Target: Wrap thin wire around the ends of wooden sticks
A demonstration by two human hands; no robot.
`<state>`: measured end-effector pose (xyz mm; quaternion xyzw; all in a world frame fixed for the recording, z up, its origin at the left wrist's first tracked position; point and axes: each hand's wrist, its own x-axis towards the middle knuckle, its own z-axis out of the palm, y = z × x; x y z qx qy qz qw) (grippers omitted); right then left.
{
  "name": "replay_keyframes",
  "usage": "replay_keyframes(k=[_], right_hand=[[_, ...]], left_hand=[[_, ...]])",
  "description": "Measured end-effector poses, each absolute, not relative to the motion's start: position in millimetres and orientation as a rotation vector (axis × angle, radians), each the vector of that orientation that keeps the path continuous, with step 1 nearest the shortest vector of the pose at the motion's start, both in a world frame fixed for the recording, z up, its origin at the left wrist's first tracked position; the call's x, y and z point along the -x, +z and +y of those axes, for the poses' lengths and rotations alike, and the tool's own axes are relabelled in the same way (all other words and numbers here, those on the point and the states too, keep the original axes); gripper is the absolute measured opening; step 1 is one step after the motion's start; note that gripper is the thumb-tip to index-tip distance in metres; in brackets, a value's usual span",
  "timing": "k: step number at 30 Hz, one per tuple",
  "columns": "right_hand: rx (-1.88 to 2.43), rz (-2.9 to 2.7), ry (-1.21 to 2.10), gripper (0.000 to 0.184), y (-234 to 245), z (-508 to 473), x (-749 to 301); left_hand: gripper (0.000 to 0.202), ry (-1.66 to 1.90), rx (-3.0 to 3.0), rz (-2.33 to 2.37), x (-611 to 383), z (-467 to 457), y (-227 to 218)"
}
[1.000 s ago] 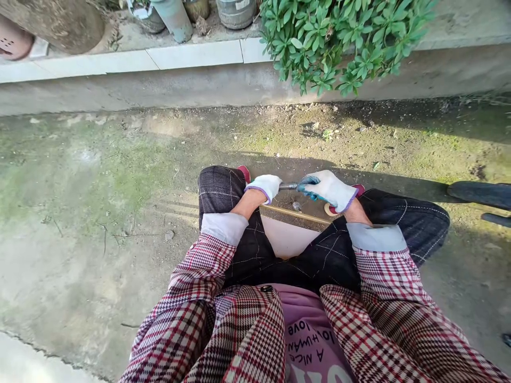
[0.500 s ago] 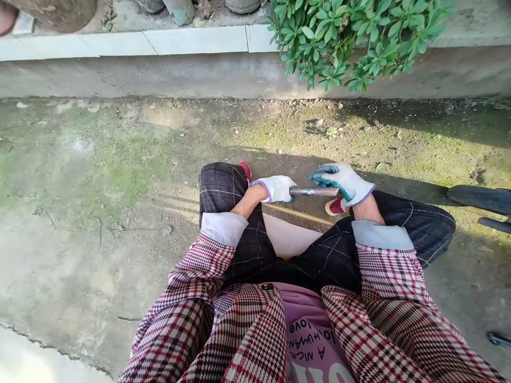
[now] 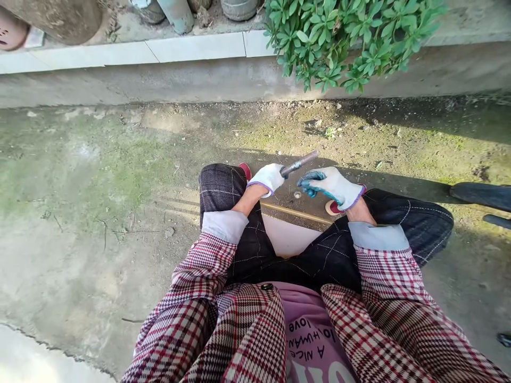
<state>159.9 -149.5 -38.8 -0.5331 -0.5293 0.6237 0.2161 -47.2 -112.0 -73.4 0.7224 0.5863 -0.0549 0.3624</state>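
Note:
My left hand (image 3: 268, 178), in a white knit glove with a teal palm, is closed around one end of a short brownish rod (image 3: 300, 164). Shiny thin wire seems wound about the rod near my fist. The rod's free end tilts up and to the right. To its right is my right hand (image 3: 325, 186), gloved the same way and apart from the rod. Its fingers are curled together in a pinch. Whatever they may hold is too small to make out. Between and below the hands a small round pale thing (image 3: 297, 194) shows on the ground.
Before my seat, a thin yellowish strip (image 3: 295, 211) runs between my knees. A low wall with a white tiled edge (image 3: 195, 49) crosses the back, with pots (image 3: 239, 8) and a leafy bush (image 3: 351, 37). At the right are a dark object (image 3: 481, 194) and mossy ground.
The rod has swung from nearly level to tilted up at its right end. My right hand has come off its far end and moved slightly left and below it.

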Motion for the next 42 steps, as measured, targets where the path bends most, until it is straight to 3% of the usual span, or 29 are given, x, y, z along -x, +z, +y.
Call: replay_keyframes(k=[7, 12, 19, 25, 29, 42], right_hand=[[1.600, -1.492, 1.546, 0.013, -47.9, -147.2, -167.7], [1.659, -1.530, 1.401, 0.012, -70.4, -139.4, -177.9], [1.675, -1.386, 1.593, 0.014, -68.1, -132.9, -185.2], [1.528, -1.234, 1.713, 0.034, -62.5, -131.9, -187.9], [1.498, -1.210, 1.698, 0.039, -62.7, -135.4, -185.2], [1.597, -1.259, 1.621, 0.008, -69.8, -144.3, -152.7]], left_hand=[[0.036, -0.460, -2.106, 1.510, 47.1, -121.2, -85.5], [0.035, -0.551, -2.242, 1.239, 45.1, -129.8, -81.3], [0.022, -0.454, -2.112, 0.975, 40.8, -130.1, -71.8], [0.006, -0.247, -2.029, 0.985, 42.1, -126.5, -69.2], [0.013, -0.246, -1.935, 0.987, 43.9, -126.4, -63.6], [0.036, 0.040, -1.539, 1.310, 46.0, -126.4, -63.2]])
